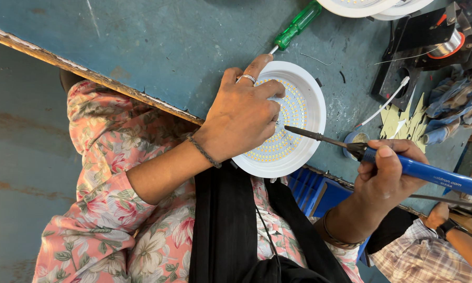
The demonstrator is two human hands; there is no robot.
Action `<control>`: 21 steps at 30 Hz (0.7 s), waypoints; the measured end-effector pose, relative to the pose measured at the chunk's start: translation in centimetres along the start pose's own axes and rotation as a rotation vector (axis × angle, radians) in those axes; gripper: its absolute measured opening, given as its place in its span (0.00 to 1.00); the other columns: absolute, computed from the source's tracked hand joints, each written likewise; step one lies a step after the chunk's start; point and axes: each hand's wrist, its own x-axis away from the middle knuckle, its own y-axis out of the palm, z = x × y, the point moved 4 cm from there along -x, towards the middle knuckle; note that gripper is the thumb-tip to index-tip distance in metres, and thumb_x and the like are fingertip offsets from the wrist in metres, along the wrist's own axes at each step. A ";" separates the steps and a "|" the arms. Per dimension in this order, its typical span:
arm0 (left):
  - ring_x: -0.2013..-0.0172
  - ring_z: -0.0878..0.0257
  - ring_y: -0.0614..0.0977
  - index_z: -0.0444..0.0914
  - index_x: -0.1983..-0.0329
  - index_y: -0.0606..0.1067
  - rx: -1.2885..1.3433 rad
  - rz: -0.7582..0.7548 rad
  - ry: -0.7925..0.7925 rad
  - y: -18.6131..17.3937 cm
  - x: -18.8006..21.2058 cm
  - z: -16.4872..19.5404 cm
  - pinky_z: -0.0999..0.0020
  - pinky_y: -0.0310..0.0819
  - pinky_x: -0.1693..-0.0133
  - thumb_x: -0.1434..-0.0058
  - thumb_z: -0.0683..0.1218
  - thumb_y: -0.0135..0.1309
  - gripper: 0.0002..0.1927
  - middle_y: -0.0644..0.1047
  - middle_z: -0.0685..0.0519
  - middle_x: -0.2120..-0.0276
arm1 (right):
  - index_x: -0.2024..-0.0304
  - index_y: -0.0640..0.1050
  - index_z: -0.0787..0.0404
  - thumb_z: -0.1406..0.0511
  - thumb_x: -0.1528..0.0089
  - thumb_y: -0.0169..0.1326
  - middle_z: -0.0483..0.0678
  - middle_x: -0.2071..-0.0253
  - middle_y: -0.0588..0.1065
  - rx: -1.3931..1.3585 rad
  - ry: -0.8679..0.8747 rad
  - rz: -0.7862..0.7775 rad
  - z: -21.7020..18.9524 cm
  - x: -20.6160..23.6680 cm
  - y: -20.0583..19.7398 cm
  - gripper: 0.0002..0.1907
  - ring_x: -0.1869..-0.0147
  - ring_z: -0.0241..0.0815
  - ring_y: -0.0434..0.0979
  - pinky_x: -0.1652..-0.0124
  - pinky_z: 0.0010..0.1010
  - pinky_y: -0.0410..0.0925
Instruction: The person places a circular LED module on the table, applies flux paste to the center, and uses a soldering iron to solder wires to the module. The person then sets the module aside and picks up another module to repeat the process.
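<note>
Nearest us, a floral sleeve (115, 209) and black scarf. Beyond them, the round white LED lamp panel (291, 118) lies at the near edge of the blue surface (157, 47). Our left hand (241, 115) presses down on it, fingers curled over the LED board, steadying it. Our right hand (385, 175) is clamped around a blue-handled soldering iron (403, 165), its tip poised over the board's right side. We judge soldering in hand; the next touch calls for a steady tip. A green screwdriver (298, 23) lies beyond.

Left hand (241, 112) presses palm-down; right hand (385, 170) curls in a closed grip.
</note>
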 end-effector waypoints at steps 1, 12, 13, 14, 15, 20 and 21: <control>0.33 0.44 0.67 0.40 0.75 0.82 0.004 -0.006 -0.001 0.0 0.0 0.0 0.43 0.64 0.47 0.48 0.45 0.61 0.04 0.79 0.57 0.52 | 0.62 0.72 0.69 0.70 0.34 0.56 0.57 0.67 0.76 0.009 0.004 0.007 0.0 0.0 -0.1 0.07 0.81 0.32 0.64 0.80 0.19 0.59; 0.33 0.42 0.66 0.43 0.72 0.80 -0.011 -0.040 -0.005 0.1 -0.2 0.1 0.43 0.64 0.46 0.49 0.45 0.60 0.02 0.78 0.57 0.54 | 0.59 0.71 0.72 0.70 0.31 0.56 0.58 0.67 0.74 -0.089 -0.064 0.060 1.5 0.5 -3.2 0.09 0.82 0.33 0.61 0.80 0.22 0.59; 0.33 0.42 0.66 0.43 0.72 0.80 -0.010 -0.040 -0.003 0.1 -0.2 0.0 0.43 0.64 0.46 0.49 0.45 0.60 0.02 0.78 0.57 0.54 | 0.59 0.71 0.72 0.70 0.31 0.56 0.58 0.67 0.75 -0.092 -0.065 0.065 1.7 0.5 -3.5 0.09 0.82 0.33 0.61 0.81 0.21 0.59; 0.33 0.42 0.66 0.43 0.72 0.80 -0.009 -0.039 -0.001 0.1 -0.2 0.1 0.43 0.64 0.46 0.49 0.45 0.60 0.03 0.78 0.57 0.54 | 0.58 0.71 0.72 0.70 0.32 0.56 0.59 0.67 0.75 -0.096 -0.065 0.068 1.9 0.5 -3.7 0.09 0.82 0.33 0.61 0.81 0.21 0.59; 0.33 0.42 0.66 0.43 0.72 0.80 -0.009 -0.039 0.001 0.1 -0.2 0.1 0.43 0.64 0.46 0.49 0.45 0.60 0.03 0.78 0.57 0.54 | 0.58 0.71 0.72 0.70 0.32 0.56 0.59 0.66 0.75 -0.099 -0.066 0.072 2.1 0.5 -4.0 0.09 0.83 0.33 0.62 0.81 0.21 0.59; 0.32 0.42 0.66 0.43 0.72 0.79 0.007 -0.037 0.004 0.2 -0.3 0.2 0.44 0.64 0.46 0.49 0.45 0.60 0.03 0.78 0.57 0.52 | 0.57 0.71 0.72 0.71 0.32 0.56 0.60 0.66 0.75 -0.119 -0.052 0.086 2.7 0.8 -4.9 0.09 0.83 0.34 0.63 0.81 0.20 0.60; 0.32 0.42 0.66 0.43 0.71 0.79 0.006 -0.038 0.005 0.2 -0.3 0.2 0.44 0.64 0.46 0.49 0.45 0.60 0.03 0.78 0.57 0.52 | 0.57 0.71 0.72 0.71 0.32 0.56 0.60 0.67 0.75 -0.125 -0.050 0.085 2.8 0.8 -5.1 0.08 0.83 0.34 0.63 0.81 0.21 0.60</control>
